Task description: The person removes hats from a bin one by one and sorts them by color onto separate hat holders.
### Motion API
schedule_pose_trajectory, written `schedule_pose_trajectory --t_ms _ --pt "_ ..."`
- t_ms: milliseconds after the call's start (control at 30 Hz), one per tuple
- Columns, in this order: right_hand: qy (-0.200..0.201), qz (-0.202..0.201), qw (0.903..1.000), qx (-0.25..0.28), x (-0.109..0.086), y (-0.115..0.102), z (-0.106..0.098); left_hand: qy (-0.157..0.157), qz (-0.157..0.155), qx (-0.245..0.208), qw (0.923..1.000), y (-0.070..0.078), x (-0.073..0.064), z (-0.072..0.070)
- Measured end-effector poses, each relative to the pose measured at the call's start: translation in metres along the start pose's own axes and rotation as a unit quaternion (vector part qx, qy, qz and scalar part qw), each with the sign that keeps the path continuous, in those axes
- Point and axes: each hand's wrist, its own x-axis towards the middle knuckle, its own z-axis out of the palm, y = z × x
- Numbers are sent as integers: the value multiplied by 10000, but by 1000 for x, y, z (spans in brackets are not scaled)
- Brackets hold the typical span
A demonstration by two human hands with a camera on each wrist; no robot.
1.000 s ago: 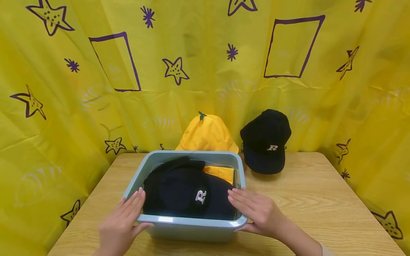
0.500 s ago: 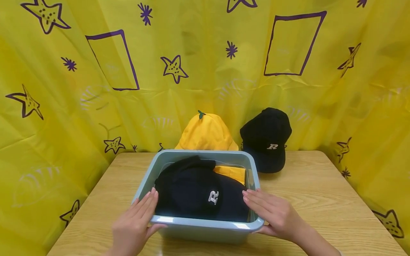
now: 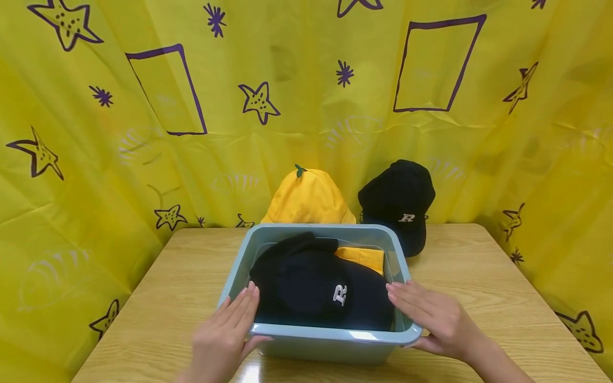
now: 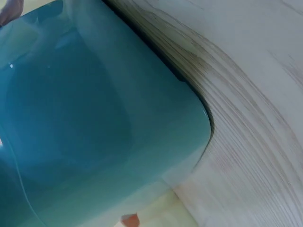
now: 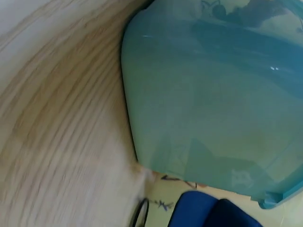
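Note:
A grey-blue plastic bin (image 3: 330, 332) stands on the wooden table, its near wall toward me. Inside lies a dark navy baseball cap (image 3: 297, 287) with a white letter R, and a folded yellow cloth item (image 3: 361, 258) shows behind it. My left hand (image 3: 225, 330) grips the near left corner, fingers over the rim and thumb below the front lip. At the near right corner my right hand (image 3: 440, 319) holds the rim the same way. Both wrist views show the bin's smooth outer sides (image 4: 94, 104) close up, with the table surface beside them.
Behind the bin sits a yellow hat (image 3: 308, 199) with a small green leaf on top. To its right, a black cap (image 3: 399, 199) with an R stands at the table's back edge, partly hidden by the bin. A yellow curtain (image 3: 306, 127) with drawn stars surrounds the wooden table (image 3: 498, 298).
Both hands have moved to the right together with the bin and the cap inside it. The bin now overlaps more of the black cap behind; the hats at the back stay put.

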Motion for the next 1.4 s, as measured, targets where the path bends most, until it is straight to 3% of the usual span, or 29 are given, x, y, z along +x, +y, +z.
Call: schedule_pose_trajectory --t_ms 400,500,833,1067,1233,1400 --pt "215 77 9979 601 -7 5 -23 495 311 -41 9983 26 12 10" --pt "172 154 9974 679 -10 5 -27 438 393 -44 9983 28 13 11" --pt "-11 402 9963 762 -24 7 -42 821 909 199 9923 38 26 17" --pt "12 380 9946 961 -31 10 -50 752 920 -319 9924 45 32 20" --pt "-306 599 9934 930 -36 12 -59 1028 1046 -629 9872 51 36 26" --pt "-729 895 9921 489 -37 8 -65 931 1109 -710 9869 54 38 28"
